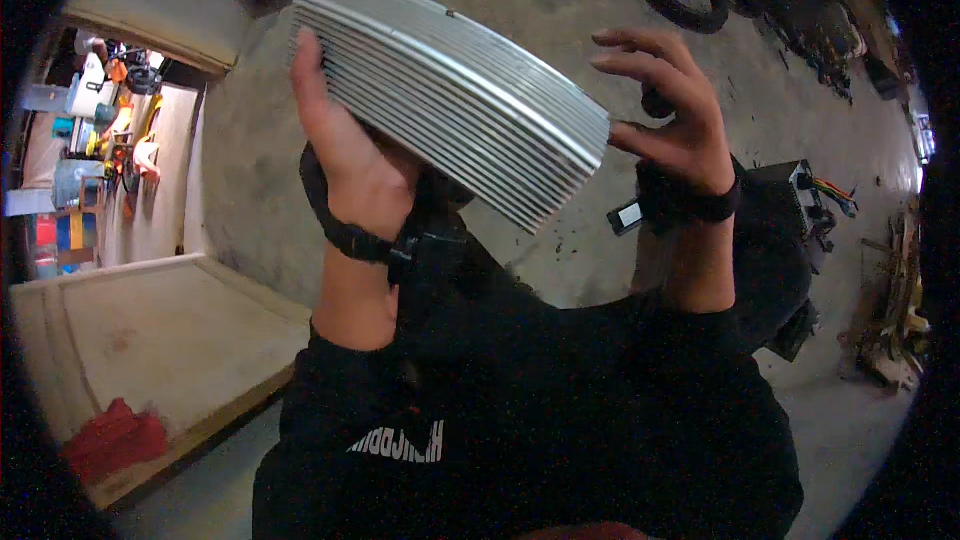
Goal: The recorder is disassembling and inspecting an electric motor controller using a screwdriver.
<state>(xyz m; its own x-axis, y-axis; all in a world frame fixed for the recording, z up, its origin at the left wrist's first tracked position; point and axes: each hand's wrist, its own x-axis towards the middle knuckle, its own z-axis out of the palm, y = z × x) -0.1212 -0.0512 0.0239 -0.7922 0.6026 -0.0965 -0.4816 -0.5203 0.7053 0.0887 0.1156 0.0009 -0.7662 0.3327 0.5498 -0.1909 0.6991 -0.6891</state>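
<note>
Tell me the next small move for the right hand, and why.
I'd probably close the grip of the right hand on the right end of the ribbed silver casing. The left hand holds its left end, while the right hand's thumb is at the other end and its fingers are spread clear of it, so that end looks poorly supported.

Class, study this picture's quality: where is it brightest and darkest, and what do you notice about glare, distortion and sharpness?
Head view: the opening at left is brightest, the black shirt dark and grainy; head view: glare streaks the ridged metal case; head view: fisheye distortion seems to bow its edges, and the corners are black; head view: the tyre looks soft.
</note>
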